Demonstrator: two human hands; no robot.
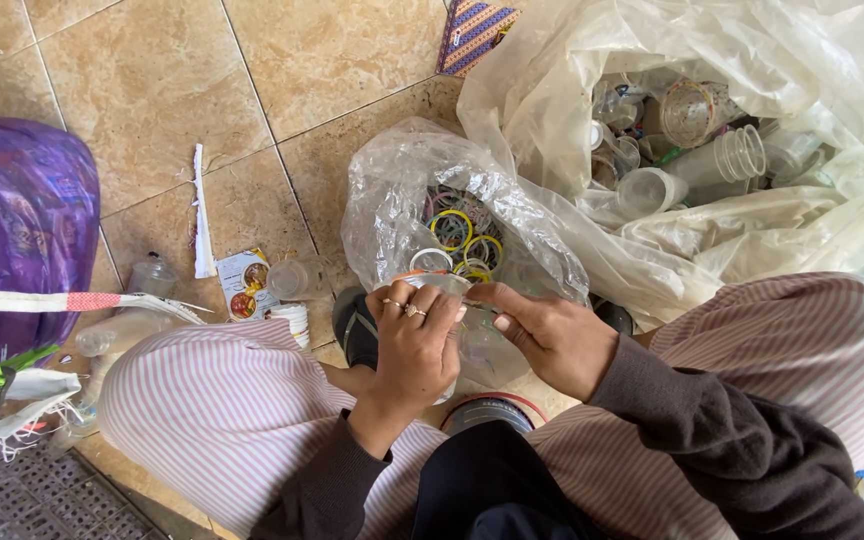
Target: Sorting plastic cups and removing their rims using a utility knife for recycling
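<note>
Two hands are seen low in the head view, meeting over a clear plastic cup [457, 335] held above the lap. The left hand [414, 345], rings on two fingers, is curled around the cup's upper part, fingers closed over its rim. The right hand [549, 335] is closed in a pinch at the cup's rim, thumb and forefinger pressed together on a thin edge there; what exactly is pinched cannot be told. The cup is held just in front of a small clear bag [422, 195], which is filled with coloured plastic rings [462, 235], yellow ones uppermost. A large clear bag [592, 90] lies behind and to the right, packed with clear cups and bottles [692, 150]. Striped pink trousers [202, 400] are seen on both knees, dark sleeves [712, 440] on both arms. On the tiled floor [152, 90] to the left, a purple bag [17, 215] is set, with a white strip [200, 215], a printed label [244, 283] and two small clear cups [297, 280] near the left knee. A grey crate [32, 500] is noted at the lower left corner.
</note>
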